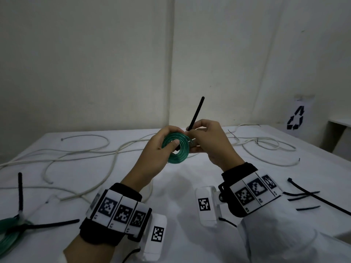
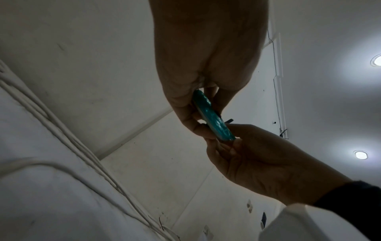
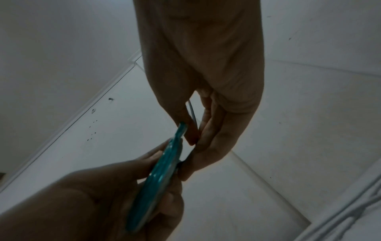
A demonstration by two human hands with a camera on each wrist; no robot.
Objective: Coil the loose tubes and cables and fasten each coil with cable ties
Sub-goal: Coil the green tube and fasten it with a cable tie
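Green tube coil (image 1: 175, 149) at frame centre, held above table (image 1: 190, 186). Left hand (image 1: 157, 149) grips coil, thumb pressed on its face. Right hand (image 1: 209, 141) pinches black cable tie (image 1: 196, 113) at coil's right edge, tie sticking up. White cables (image 1: 85, 150) loose behind; finished tied coil (image 1: 11, 232) lower left; spare ties (image 1: 303, 196) right.

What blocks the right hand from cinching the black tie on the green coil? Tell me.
Nothing visible does. The right hand already pinches the black cable tie right at the edge of the green tube coil, which the left hand holds up above the table. Only the hands touch the coil.
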